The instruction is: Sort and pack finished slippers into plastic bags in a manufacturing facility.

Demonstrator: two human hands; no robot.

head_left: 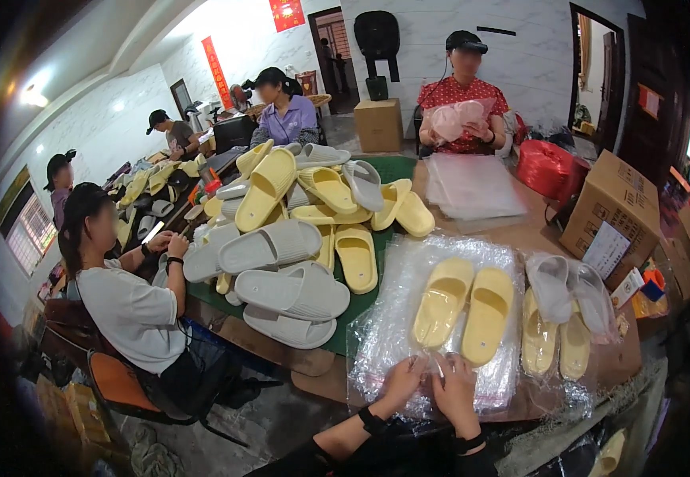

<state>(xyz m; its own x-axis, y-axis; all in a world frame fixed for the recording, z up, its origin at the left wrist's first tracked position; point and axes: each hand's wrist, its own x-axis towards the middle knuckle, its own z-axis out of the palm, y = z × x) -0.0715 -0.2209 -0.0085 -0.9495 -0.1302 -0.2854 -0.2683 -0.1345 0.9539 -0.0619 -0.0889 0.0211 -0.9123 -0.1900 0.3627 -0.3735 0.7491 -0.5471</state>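
Observation:
My left hand (pixel 403 381) and my right hand (pixel 454 392) meet at the near edge of a clear plastic bag (pixel 384 330) lying on the brown table (pixel 535 234). Both pinch the bag's edge. A pair of yellow slippers (pixel 464 310) lies side by side on the plastic just beyond my fingers. To the right sit bagged slippers (pixel 563 318), grey ones stacked over yellow ones.
A heap of yellow and grey slippers (pixel 297 230) covers the table's left side. A stack of clear bags (pixel 472 187) lies farther back. Cardboard boxes (pixel 615 207) stand at the right. Other people sit around the table, one in white (pixel 134 306) at my left.

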